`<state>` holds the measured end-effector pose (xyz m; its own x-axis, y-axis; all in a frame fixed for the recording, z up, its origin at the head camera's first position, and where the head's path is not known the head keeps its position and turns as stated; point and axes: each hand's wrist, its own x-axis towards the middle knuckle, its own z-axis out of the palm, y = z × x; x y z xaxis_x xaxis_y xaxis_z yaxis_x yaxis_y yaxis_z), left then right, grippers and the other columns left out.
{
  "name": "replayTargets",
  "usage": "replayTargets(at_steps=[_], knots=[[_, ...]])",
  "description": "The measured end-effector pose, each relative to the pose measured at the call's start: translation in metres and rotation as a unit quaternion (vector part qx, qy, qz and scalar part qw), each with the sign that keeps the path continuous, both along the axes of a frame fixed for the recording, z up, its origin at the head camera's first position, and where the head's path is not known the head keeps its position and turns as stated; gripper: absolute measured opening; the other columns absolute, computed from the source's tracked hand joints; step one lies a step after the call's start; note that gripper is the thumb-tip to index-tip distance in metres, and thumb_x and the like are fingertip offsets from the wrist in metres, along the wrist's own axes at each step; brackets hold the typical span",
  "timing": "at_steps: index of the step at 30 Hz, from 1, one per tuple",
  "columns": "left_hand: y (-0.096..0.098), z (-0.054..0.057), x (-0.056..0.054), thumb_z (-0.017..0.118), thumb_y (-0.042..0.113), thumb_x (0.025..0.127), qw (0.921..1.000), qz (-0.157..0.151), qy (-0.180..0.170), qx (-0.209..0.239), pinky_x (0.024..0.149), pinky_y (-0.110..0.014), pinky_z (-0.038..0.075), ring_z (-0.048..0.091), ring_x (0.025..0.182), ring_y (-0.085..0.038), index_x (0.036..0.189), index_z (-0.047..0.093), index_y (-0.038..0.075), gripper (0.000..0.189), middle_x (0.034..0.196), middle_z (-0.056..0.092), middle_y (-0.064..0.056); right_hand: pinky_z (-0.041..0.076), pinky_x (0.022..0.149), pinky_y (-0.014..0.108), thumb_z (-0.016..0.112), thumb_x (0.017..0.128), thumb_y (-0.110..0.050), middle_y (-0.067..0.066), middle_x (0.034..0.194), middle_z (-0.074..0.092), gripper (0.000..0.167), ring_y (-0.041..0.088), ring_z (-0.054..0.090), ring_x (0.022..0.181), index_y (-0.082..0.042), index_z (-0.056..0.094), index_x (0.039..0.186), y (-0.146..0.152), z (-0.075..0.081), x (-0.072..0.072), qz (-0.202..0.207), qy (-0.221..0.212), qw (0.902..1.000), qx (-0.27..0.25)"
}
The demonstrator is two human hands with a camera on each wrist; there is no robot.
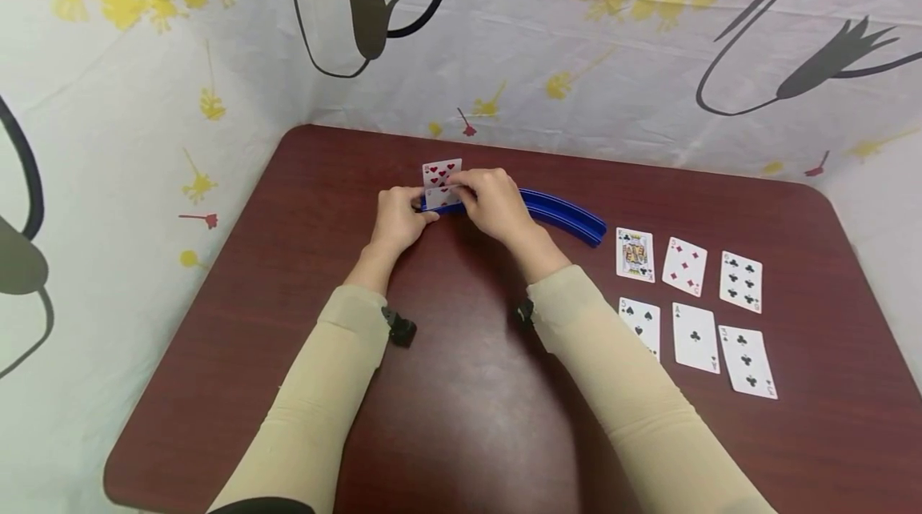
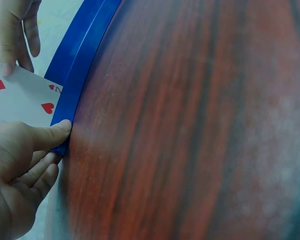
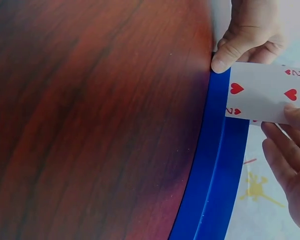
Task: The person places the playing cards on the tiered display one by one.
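A curved blue card holder (image 1: 565, 214) stands toward the back of the table. My left hand (image 1: 396, 218) grips its left end, the thumb on the front face and the fingers behind, as the left wrist view shows. At that end my right hand (image 1: 493, 202) pinches a two of hearts (image 3: 260, 92) between thumb and fingers. The card's lower edge meets the holder; whether it sits fully in the groove I cannot tell. Behind it an eight of hearts (image 1: 435, 173) stands upright and taller, its lower part hidden by the two.
Several face-up cards lie in two rows on the right of the brown table (image 1: 461, 418), among them a king of clubs (image 1: 635, 255), an ace of clubs (image 1: 695, 338) and a three of clubs (image 1: 747, 362). My right sleeve partly covers the five of spades (image 1: 639, 322). Patterned cloth (image 1: 490, 58) hangs behind.
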<state>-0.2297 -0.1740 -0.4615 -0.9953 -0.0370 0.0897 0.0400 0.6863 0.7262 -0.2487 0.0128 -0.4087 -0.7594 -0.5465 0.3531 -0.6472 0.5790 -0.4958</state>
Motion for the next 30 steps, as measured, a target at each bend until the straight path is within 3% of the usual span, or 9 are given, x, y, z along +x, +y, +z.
replayTargets(at_steps=[11,17,25,30], knots=[[0.000,0.001,-0.001,0.083,0.012,0.085,0.9999,-0.003,0.012,-0.003,0.086,-0.039,0.057,0.071,0.100,-0.028,0.127,0.070,0.001,0.045,0.111,0.073,-0.019,0.055,0.086,0.038,0.062,0.101,-0.007,0.015,0.118,0.072,0.024,0.026,0.070,0.099,-0.002,0.072,0.122,0.002,-0.003,-0.001,0.013,-0.044,0.9987,0.022],[-0.001,-0.001,-0.002,0.083,0.015,0.086,1.0000,-0.002,0.004,-0.007,0.087,-0.039,0.057,0.071,0.101,-0.027,0.127,0.071,0.004,0.043,0.112,0.073,-0.018,0.054,0.078,0.038,0.066,0.100,-0.013,0.015,0.119,0.072,0.030,0.024,0.070,0.089,-0.003,0.069,0.128,0.007,-0.001,0.004,-0.003,-0.035,0.9990,0.027],[-0.003,-0.003,-0.003,0.084,0.013,0.085,1.0000,-0.002,0.009,-0.001,0.084,-0.039,0.057,0.072,0.096,-0.026,0.127,0.070,0.001,0.045,0.105,0.075,-0.018,0.056,0.081,0.038,0.066,0.100,-0.011,0.014,0.121,0.071,0.032,0.024,0.071,0.097,-0.005,0.068,0.131,0.013,0.005,0.007,-0.001,-0.018,0.9997,0.013],[-0.003,-0.003,-0.004,0.082,0.015,0.087,1.0000,0.003,-0.003,-0.004,0.086,-0.039,0.056,0.071,0.098,-0.026,0.127,0.070,0.002,0.044,0.107,0.074,-0.017,0.056,0.084,0.040,0.067,0.099,-0.011,0.012,0.118,0.073,0.026,0.024,0.071,0.098,-0.003,0.071,0.123,0.019,0.009,0.006,0.003,-0.009,0.9999,0.012]])
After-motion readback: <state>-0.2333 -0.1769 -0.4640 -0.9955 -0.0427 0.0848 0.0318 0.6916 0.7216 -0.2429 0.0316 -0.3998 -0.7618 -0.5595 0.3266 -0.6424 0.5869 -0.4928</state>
